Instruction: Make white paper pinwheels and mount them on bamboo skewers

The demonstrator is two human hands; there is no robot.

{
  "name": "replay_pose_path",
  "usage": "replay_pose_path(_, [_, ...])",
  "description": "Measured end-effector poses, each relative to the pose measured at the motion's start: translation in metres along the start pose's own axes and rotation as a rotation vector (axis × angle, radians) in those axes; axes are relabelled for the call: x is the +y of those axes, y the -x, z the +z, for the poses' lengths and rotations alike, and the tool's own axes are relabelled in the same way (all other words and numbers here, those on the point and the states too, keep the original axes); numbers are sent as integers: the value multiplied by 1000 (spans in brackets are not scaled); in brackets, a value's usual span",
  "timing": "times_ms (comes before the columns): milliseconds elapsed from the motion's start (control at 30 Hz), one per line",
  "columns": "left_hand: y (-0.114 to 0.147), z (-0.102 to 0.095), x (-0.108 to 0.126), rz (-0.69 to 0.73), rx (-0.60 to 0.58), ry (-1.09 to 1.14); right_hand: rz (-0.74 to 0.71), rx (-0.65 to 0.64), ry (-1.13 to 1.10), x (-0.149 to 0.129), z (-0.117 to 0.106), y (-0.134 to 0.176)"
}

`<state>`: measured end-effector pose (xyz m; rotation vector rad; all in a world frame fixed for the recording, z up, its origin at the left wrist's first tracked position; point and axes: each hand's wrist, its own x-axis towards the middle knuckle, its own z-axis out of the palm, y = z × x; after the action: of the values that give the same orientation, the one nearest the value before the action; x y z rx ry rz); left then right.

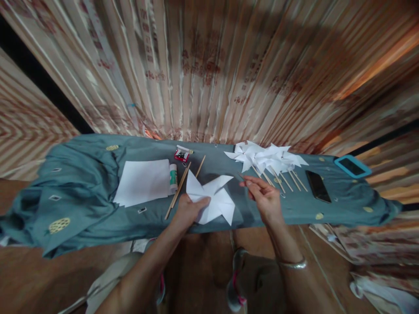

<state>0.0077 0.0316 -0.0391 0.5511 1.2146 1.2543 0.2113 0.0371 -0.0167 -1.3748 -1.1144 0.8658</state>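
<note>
My left hand (pixel 190 208) is closed on a white paper pinwheel (pixel 214 199), thumb lying on top near its centre; the fingers beneath are hidden. This pinwheel has folded, pointed blades, and no stick shows on it. To its right, my right hand (pixel 261 192) pinches a small, thin, pin-like piece (pixel 241 175) between thumb and fingertips, apart from the paper. Several wooden sticks (pixel 178 187) lie just left of the held pinwheel. Behind my right hand, a group of finished-looking white pinwheels (pixel 262 157) on sticks rests on the cloth.
A stack of white paper (pixel 144 181) lies at left, beside a green-and-white glue stick (pixel 173 174). Farther back is a small open red box (pixel 181 153). A black phone (pixel 318 186) and a blue-framed device (pixel 352 166) lie at right on the green cloth (pixel 88 187).
</note>
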Motion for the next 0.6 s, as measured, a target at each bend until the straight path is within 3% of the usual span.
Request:
replay_pose_path(133, [-15, -25, 20, 35, 19, 130, 10, -65, 113, 32, 6, 2])
replay_pose_path(300, [-30, -56, 53, 194, 193, 457, -130, -231, 391, 59, 46, 18])
replay_pose_path(467, [-29, -74, 76, 211, 340, 560, -531, -393, 673, 43, 103, -5])
replay_pose_path(600, [-29, -83, 84, 200, 348, 580, -685, -434, 913, 21, 156, -54])
